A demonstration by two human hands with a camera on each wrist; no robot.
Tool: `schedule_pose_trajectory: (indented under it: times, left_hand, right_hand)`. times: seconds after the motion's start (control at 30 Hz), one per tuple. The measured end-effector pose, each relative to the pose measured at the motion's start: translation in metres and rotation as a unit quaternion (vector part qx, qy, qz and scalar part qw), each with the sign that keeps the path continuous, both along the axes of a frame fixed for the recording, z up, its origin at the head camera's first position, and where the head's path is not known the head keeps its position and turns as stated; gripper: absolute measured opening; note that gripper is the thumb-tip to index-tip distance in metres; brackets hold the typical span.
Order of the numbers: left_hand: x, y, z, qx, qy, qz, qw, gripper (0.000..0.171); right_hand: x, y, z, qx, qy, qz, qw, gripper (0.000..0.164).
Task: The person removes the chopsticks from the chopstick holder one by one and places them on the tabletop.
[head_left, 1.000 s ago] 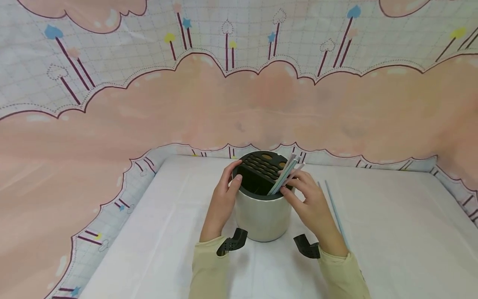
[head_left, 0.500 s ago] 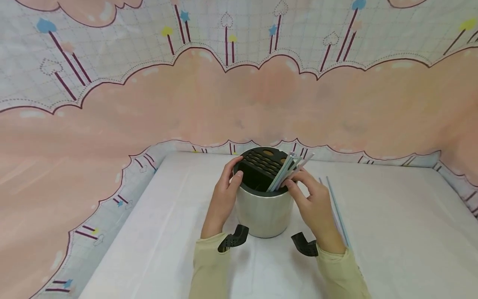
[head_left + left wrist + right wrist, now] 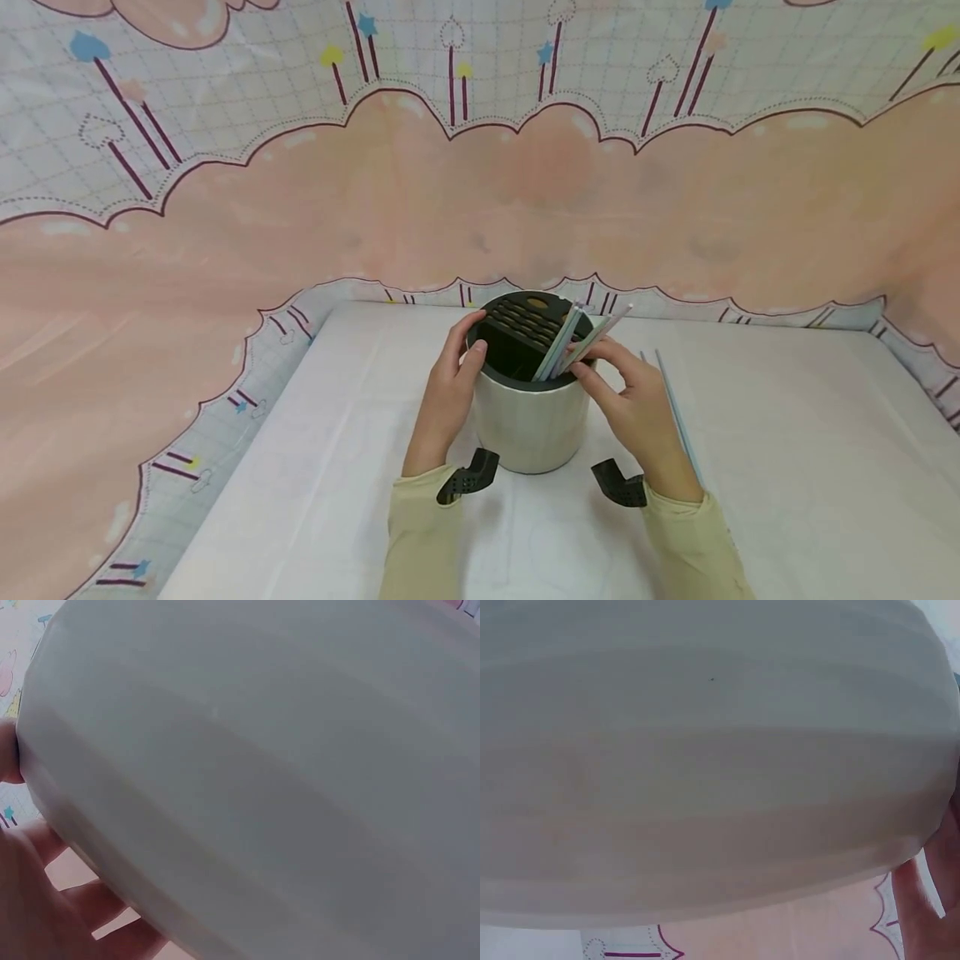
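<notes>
A round white holder with a fluted wall [image 3: 531, 429] stands on the table, topped by a black insert [image 3: 519, 323] with ridged slots, round holes and a wide front opening. My left hand [image 3: 446, 396] holds its left side, thumb over the rim; the left wrist view shows fingers [image 3: 94, 900] along the white wall. Thin pastel straws [image 3: 557, 343] lean in the opening's right end. Over the right rim my right hand [image 3: 637, 408] pinches a few more straws [image 3: 609, 325], tilted to the right. In the right wrist view the holder's wall [image 3: 705, 772] hides most of that hand.
Loose blue and lilac straws [image 3: 678, 417] lie on the white tabletop [image 3: 810, 450] beside the right forearm. Black camera mounts [image 3: 468, 477] sit on both wrists. A patterned peach and white cloth [image 3: 420, 217] rises behind the table.
The straws in the opening have spread into two groups, with the pinched ones leaning further right. The right hand's fingers have drawn closer together at the rim. The left hand keeps its hold.
</notes>
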State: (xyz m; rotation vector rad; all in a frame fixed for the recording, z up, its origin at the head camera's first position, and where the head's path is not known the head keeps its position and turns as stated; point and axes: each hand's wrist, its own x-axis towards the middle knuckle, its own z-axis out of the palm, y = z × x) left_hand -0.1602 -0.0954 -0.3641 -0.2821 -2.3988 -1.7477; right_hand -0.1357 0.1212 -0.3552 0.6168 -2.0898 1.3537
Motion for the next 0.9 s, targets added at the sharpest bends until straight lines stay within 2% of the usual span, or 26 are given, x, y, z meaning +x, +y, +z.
schedule_pose_trajectory:
  times: [0.17, 0.23, 0.4, 0.53, 0.67, 0.77, 0.9]
  left_hand:
    - [0.001, -0.001, 0.001, -0.001, 0.004, 0.0, 1.0, 0.039]
    - [0.001, -0.001, 0.001, -0.003, 0.006, 0.001, 1.0, 0.039]
    - [0.002, -0.001, 0.001, -0.003, 0.005, 0.001, 1.0, 0.039]
    - [0.002, -0.002, 0.002, -0.001, 0.007, 0.0, 1.0, 0.039]
    - [0.003, -0.001, 0.002, 0.002, 0.005, -0.003, 1.0, 0.039]
    - [0.003, -0.002, 0.001, 0.002, -0.001, -0.004, 1.0, 0.038]
    - [0.003, -0.002, 0.0, -0.001, -0.002, -0.004, 1.0, 0.039]
  right_hand:
    - [0.005, -0.003, 0.007, -0.084, 0.018, 0.013, 0.996, 0.024]
    - [0.009, -0.005, 0.012, -0.137, 0.023, 0.021, 0.99, 0.024]
    - [0.019, -0.005, 0.026, -0.227, 0.029, 0.028, 0.973, 0.023]
    - [0.017, 0.004, 0.029, -0.302, 0.039, 0.053, 0.951, 0.023]
    - [0.011, 0.016, 0.026, -0.389, 0.053, 0.075, 0.917, 0.025]
    - [0.008, 0.024, 0.025, -0.447, 0.067, 0.098, 0.887, 0.027]
    - [0.008, 0.031, 0.025, -0.483, 0.074, 0.111, 0.865, 0.029]
